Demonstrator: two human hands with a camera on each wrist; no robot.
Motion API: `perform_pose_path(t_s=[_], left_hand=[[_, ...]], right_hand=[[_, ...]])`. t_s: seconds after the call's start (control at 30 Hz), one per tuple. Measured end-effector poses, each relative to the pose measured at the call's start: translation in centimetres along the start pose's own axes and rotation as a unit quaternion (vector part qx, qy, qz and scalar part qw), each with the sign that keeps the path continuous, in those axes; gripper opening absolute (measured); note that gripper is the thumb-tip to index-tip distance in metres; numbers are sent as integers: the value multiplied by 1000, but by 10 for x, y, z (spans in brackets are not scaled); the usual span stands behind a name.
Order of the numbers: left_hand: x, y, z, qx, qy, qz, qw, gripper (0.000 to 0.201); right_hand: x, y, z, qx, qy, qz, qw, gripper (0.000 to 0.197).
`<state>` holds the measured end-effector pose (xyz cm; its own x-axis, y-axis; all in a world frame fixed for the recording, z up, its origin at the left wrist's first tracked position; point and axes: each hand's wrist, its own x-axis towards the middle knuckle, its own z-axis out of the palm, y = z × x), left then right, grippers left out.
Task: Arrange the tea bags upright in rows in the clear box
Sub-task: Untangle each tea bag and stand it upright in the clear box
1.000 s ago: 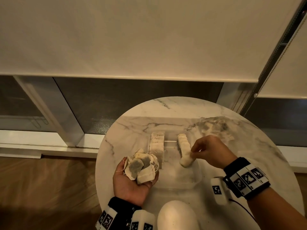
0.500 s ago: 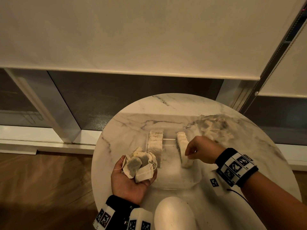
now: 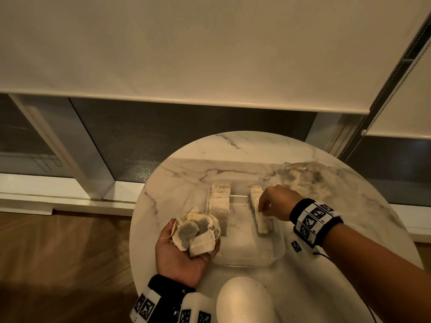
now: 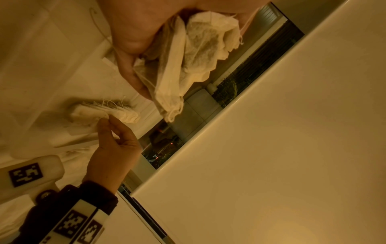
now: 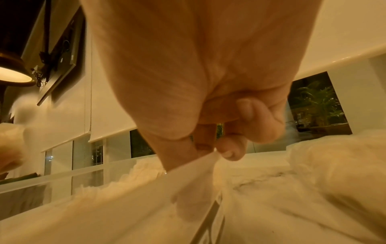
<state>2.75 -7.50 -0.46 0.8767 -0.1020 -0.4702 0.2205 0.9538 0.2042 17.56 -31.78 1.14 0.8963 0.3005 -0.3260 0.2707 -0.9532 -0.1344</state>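
Head view, looking down on round marble surface [image 3: 314,164] by window, blind drawn most of the way.

Clear box [image 3: 277,250] sits mid-surface, near front edge. Two rows of tea bags standing upright inside: left row [image 3: 219,207] along left wall, right row [image 3: 260,209] along right side, bare gap of box floor betw. them. Rows run front-to-back.

Left hand [image 3: 184,250] palm up, just left of box, over surface edge; fingers cupped round a loose bunch of tea bags [image 3: 196,231], strings trailing. Left wrist view: same bunch [image 4: 188,54] crumpled against palm, several bags overlapping.

Right hand [image 3: 277,202] over right row, knuckles up. Thumb + forefinger pinch top edge of a tea bag [image 5: 200,170] at near part of row; other fingers curled in. Left wrist view confirms fingertips [image 4: 104,122] meet on upper edge of row [image 4: 104,112]. Bag's lower end down in the row; can't tell if fully seated.

Loose pile of more tea bags [image 3: 303,176] on surface behind right hand, outside box. White rounded object [image 3: 242,301] at bottom of frame, unidentified. Marker bands on both wrists.
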Motion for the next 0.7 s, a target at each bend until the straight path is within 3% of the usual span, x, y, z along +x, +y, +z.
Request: perform_pose_path(t_s=[0.43,0.6,0.7], left_hand=[[-5,1,3,4,-6,0,1000,67],[-10,-1,10,3,-7,-7,1000,58],[-12,-6,14,9,-3,-19,1000,58]], right_hand=[[-23,10,-3,41,40,-7,998,18],[-53,0,-14,103,145,-1,984,17],[-82,-28,-18,234,186,-40,953,8]])
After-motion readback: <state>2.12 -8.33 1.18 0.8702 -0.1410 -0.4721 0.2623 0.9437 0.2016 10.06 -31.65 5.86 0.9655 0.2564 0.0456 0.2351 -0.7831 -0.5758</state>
